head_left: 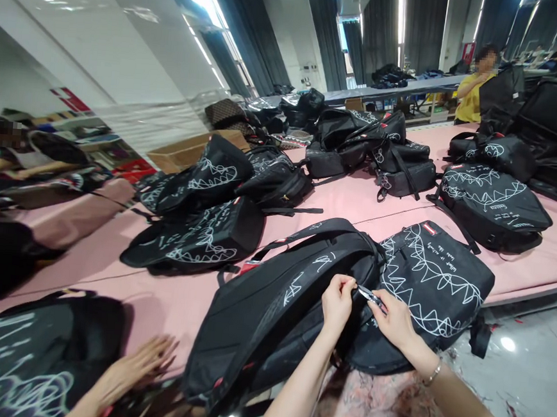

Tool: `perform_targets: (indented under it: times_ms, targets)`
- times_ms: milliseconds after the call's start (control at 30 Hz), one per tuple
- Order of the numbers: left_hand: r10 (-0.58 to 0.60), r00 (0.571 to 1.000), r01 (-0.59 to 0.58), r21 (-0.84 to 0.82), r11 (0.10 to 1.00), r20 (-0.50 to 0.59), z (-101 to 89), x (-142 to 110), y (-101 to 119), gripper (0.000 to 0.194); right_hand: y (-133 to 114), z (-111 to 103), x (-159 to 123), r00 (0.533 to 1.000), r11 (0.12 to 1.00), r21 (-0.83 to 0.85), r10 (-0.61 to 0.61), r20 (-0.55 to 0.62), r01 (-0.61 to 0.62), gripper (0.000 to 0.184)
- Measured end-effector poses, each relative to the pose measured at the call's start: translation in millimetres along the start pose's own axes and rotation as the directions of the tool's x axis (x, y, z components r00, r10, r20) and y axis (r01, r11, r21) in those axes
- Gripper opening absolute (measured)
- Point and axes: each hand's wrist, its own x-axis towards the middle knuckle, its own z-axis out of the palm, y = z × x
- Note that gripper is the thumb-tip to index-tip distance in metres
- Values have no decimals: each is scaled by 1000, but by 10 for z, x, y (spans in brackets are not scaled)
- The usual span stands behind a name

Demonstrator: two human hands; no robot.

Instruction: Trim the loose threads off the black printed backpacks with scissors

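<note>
A black backpack [270, 311] with white scribble print lies on its side at the near edge of the pink table [346, 204]. My left hand [337, 301] pinches the fabric at the backpack's seam. Close beside it, my right hand [395, 320] is closed on a small metal tool [368, 296], perhaps snips, its tip pointing at the same spot. A bracelet sits on my right wrist.
Several more black printed backpacks [493, 203] cover the table. Another person's hand [138, 364] rests on a backpack [30, 362] at lower left. A person in yellow [474, 89] stands at the far end. A cardboard box [186, 150] sits at the left edge. Grey floor [527, 356] lies to my right.
</note>
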Motion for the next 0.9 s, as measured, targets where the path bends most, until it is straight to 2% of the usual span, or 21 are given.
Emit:
perform_targets:
  times_ms: [133, 233, 300, 367, 400, 467, 533, 633, 700, 733, 767, 833, 867, 900]
  targets:
    - [28, 999, -27, -14, 1000, 30, -83, 3, 101, 27, 23, 16, 1, 999, 996, 88, -2, -48, 6, 23]
    - [118, 983, -119, 4, 993, 138, -218, -66, 187, 30, 50, -3, -23, 989, 970, 230, 102, -106, -76, 23]
    - [208, 956, -247, 184, 951, 207, -299, -135, 175, 29, 81, -28, -44, 973, 943, 300, 188, -137, -140, 23]
    - [252, 936, -339, 440, 832, 247, -357, -177, 91, 53, 115, -60, -68, 948, 908, 375, 267, -170, -189, 25]
    - [257, 932, -358, 536, 764, 257, -384, -171, 33, 58, 128, -81, -82, 937, 888, 414, 298, -183, -201, 26]
    - [269, 925, -378, 606, 699, 267, -468, -86, -74, 49, 137, -138, -114, 923, 850, 483, 336, -191, -210, 28]
    - [322, 915, -403, 585, 704, 243, -634, 94, -108, 41, 125, -216, -151, 923, 822, 526, 349, -164, -218, 29]
    - [400, 913, -382, 502, 776, 77, -1076, 428, 41, 35, 87, -348, -204, 918, 805, 548, 365, -157, -226, 30]
    - [393, 911, -305, 435, 847, -125, -1455, 570, 233, 31, 60, -417, -219, 911, 804, 553, 372, -180, -219, 31]
    - [362, 897, -246, 393, 886, -255, -1644, 592, 331, 29, 46, -439, -218, 908, 802, 558, 374, -189, -215, 31]
    - [317, 865, -184, 341, 922, -390, -1818, 577, 419, 29, 29, -453, -210, 906, 796, 567, 376, -193, -210, 32]
    - [222, 770, -106, 223, 969, -598, -2089, 449, 531, 32, -14, -459, -171, 901, 785, 587, 382, -207, -198, 33]
    - [186, 733, -96, 172, 980, -654, -2175, 349, 546, 33, -43, -454, -140, 905, 789, 585, 370, -211, -186, 33]
    - [165, 712, -98, 136, 986, -682, -2225, 237, 534, 34, -78, -445, -102, 917, 800, 575, 342, -205, -170, 32]
